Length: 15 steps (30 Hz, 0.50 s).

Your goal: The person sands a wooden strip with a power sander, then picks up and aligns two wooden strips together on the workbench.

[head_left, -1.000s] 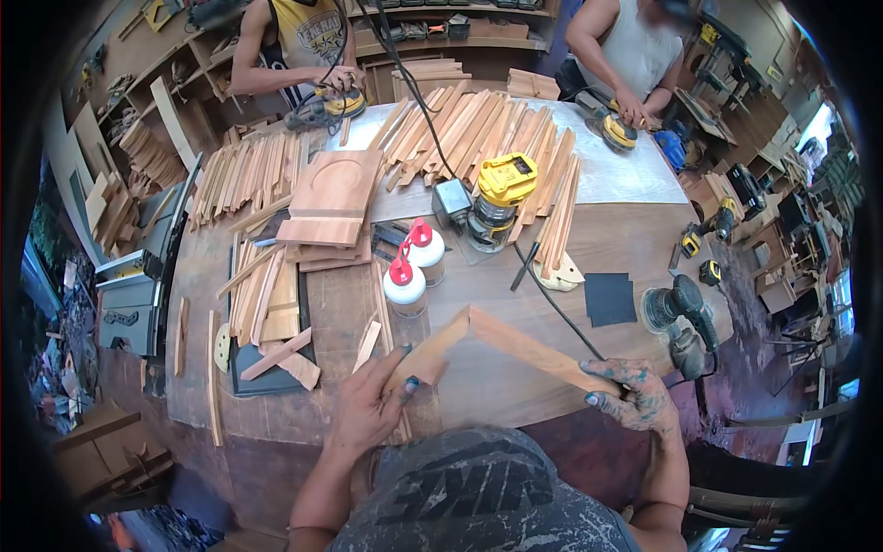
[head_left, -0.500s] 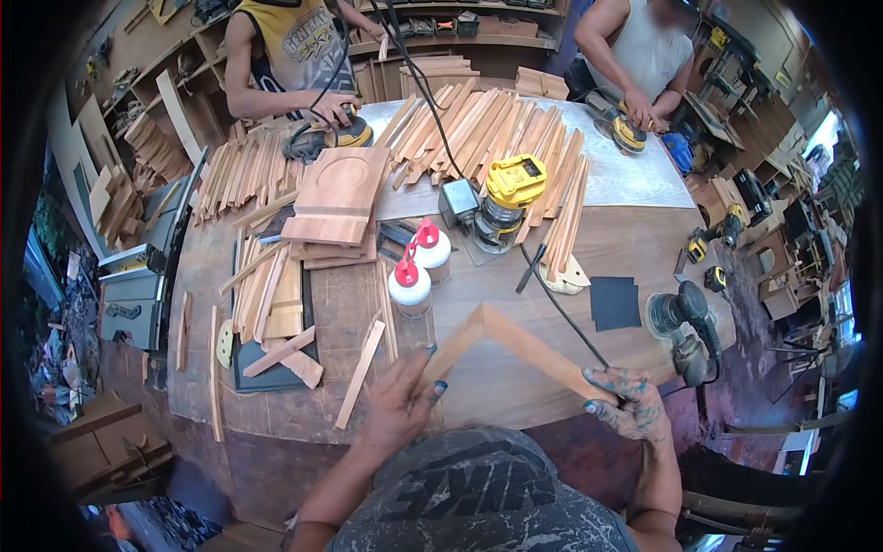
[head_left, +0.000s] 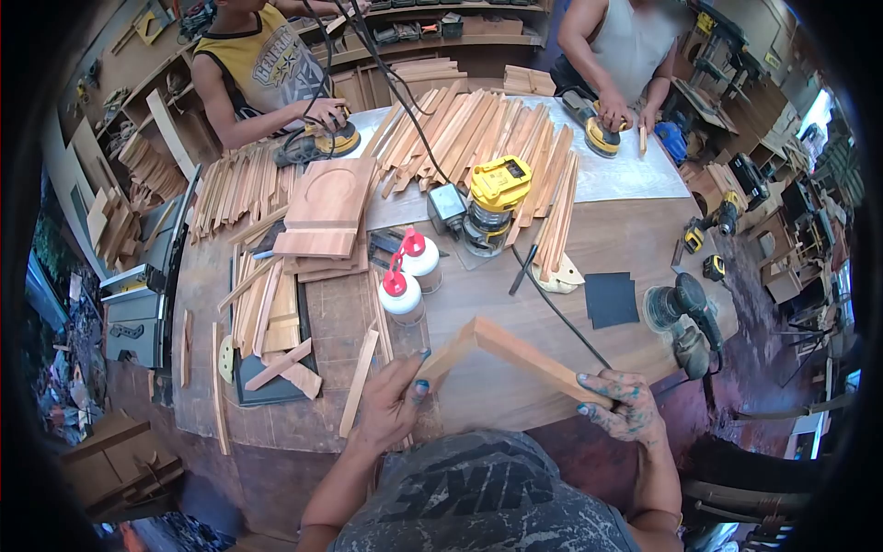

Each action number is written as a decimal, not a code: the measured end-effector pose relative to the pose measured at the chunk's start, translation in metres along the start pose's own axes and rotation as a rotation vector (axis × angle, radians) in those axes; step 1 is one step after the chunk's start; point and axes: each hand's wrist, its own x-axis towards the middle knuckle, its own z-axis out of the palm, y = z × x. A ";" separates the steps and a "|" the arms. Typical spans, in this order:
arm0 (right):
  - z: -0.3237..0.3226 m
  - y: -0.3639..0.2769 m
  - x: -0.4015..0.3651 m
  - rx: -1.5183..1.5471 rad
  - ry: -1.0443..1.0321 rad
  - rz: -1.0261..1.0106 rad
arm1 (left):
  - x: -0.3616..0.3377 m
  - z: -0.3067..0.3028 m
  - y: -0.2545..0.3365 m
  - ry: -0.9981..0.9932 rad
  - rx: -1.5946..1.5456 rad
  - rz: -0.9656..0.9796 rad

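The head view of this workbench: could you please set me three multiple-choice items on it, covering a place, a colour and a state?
1. Where does the yellow-topped router stand?
A. On the floor.
B. On the workbench, beyond the glue bottles.
C. In the person's lap.

2. What colour are the glue bottles' caps?
A. Blue.
B. Green.
C. Red.

3. How is the L-shaped wooden piece held?
A. By the left hand and the right hand, one at each end.
B. Lying untouched.
C. By one hand only.

Answers: 1 B, the router stands on the top behind both bottles; 2 C, both caps are red; 3 A, each hand grips one end.
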 end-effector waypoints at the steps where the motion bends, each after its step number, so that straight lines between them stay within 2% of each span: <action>1: 0.001 0.002 0.000 0.005 -0.009 -0.013 | -0.001 0.000 -0.001 -0.002 -0.022 -0.001; 4: 0.004 0.004 -0.001 0.123 -0.005 0.009 | 0.000 0.000 -0.002 0.007 -0.007 0.030; 15: 0.001 0.009 -0.005 0.090 0.009 -0.038 | -0.001 -0.001 0.004 0.001 0.005 0.041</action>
